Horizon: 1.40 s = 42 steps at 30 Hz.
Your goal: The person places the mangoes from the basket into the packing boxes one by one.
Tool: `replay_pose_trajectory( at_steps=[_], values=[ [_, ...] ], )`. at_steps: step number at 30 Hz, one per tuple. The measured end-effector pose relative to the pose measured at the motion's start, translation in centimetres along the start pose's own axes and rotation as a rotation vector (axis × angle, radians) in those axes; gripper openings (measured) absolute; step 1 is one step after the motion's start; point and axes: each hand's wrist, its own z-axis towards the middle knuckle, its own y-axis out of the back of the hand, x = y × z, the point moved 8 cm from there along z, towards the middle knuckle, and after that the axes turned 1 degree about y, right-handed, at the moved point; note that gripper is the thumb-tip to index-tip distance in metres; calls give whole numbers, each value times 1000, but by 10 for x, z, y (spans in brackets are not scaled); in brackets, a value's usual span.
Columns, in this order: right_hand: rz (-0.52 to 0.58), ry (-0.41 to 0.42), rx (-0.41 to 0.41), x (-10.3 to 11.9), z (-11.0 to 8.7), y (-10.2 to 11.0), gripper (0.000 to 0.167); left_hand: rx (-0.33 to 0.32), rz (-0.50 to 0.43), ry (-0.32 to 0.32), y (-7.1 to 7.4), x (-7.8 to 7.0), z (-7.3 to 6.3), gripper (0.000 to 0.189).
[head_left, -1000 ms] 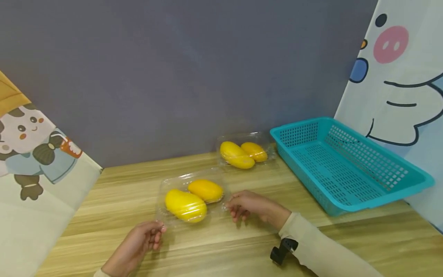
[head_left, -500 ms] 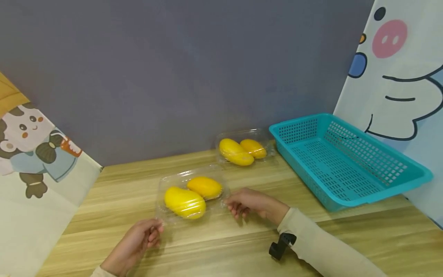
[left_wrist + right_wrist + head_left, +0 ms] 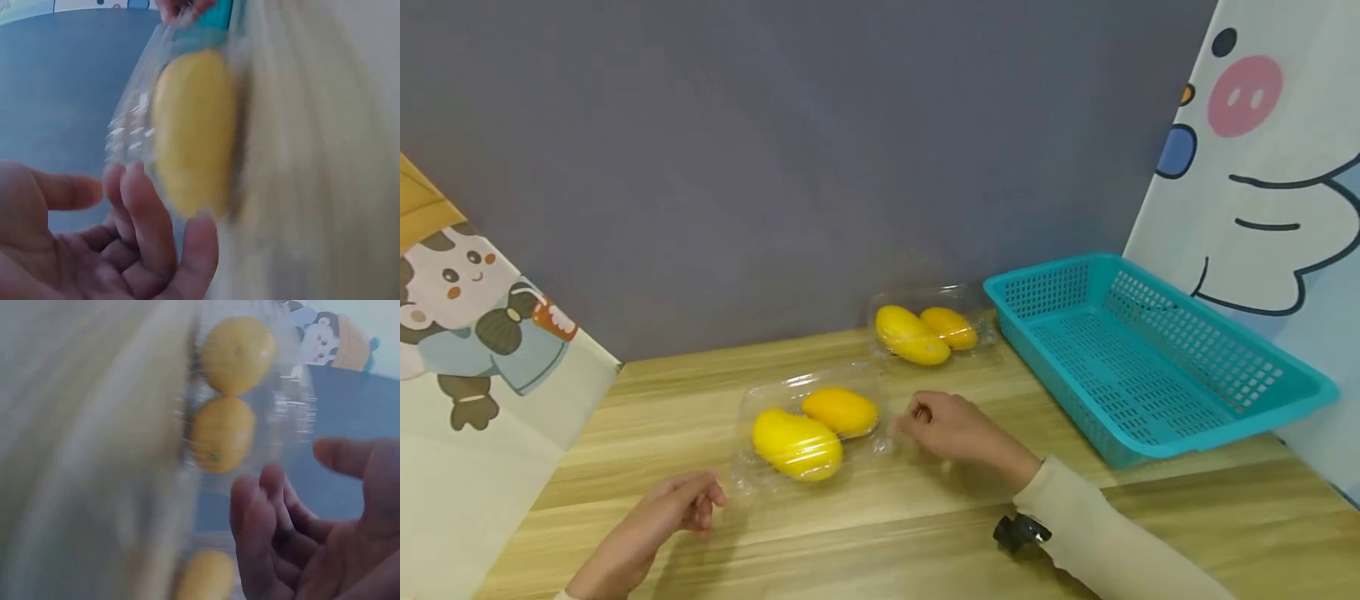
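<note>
A clear plastic clamshell box (image 3: 865, 375) lies on the table, with two yellow mangoes inside, a larger mango (image 3: 796, 446) and a smaller mango (image 3: 841, 411). Left of its near corner is my left hand (image 3: 658, 518), fingers loosely bent around nothing. My right hand (image 3: 947, 427) hovers just off the box's right side. The right wrist view shows a gap between thumb and fingers (image 3: 253, 528), with nothing held. In the left wrist view, the left fingertips overlap the end of the box beside a blurred mango.
A second clear box (image 3: 951, 293) with two mangoes (image 3: 912, 335) sits against the grey back wall (image 3: 805, 167). To its right stands a turquoise plastic basket (image 3: 1052, 379) with perforated sides. Cartoon-printed panels (image 3: 1262, 225) flank the wooden tabletop (image 3: 850, 550).
Both hands have come away from the near box's edges. The left has drawn back leftward, the right has turned and lifted slightly. The box sits almost where it was.
</note>
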Motion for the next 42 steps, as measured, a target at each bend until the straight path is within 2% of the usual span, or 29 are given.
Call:
replay_pose_trajectory(
  at_steps=[3,4,5,7,8,10,12,14,17,21,28,32,37,42],
  values=[
    [-173,115,-130,25,-14,12,19,-174,131,6,14,-13,-14,40],
    [-222,160,-147,34,-20,12,19,-237,203,-37,15,-21,-19,37],
    [-277,212,-154,43,-25,10,20,-297,282,-98,12,-31,-24,32],
    [-382,308,-142,59,-36,2,29,-391,464,-290,-2,-52,-36,25],
    [-433,349,-133,66,-41,-3,35,-438,556,-402,-13,-63,-43,26],
    [-502,407,-97,75,-47,-14,46,-515,705,-618,-36,-80,-55,38],
    [-551,434,-52,79,-52,-24,54,-521,791,-740,-59,-88,-62,57],
    [-579,439,-13,80,-52,-31,58,-502,845,-786,-74,-91,-63,68],
    [-608,406,9,75,-53,-36,61,-446,877,-740,-88,-88,-58,72],
    [-611,372,-6,70,-53,-37,61,-412,876,-658,-92,-83,-49,68],
    [-641,398,1,75,-48,-40,61,-420,877,-574,-84,-74,-43,68],
    [-656,404,10,78,-44,-43,62,-428,875,-531,-80,-74,-42,67],
    [-676,418,18,78,-34,-44,64,-415,806,-493,-72,-77,-37,66],
    [-686,424,18,77,-24,-45,64,-395,747,-487,-64,-82,-33,65]
  ],
)
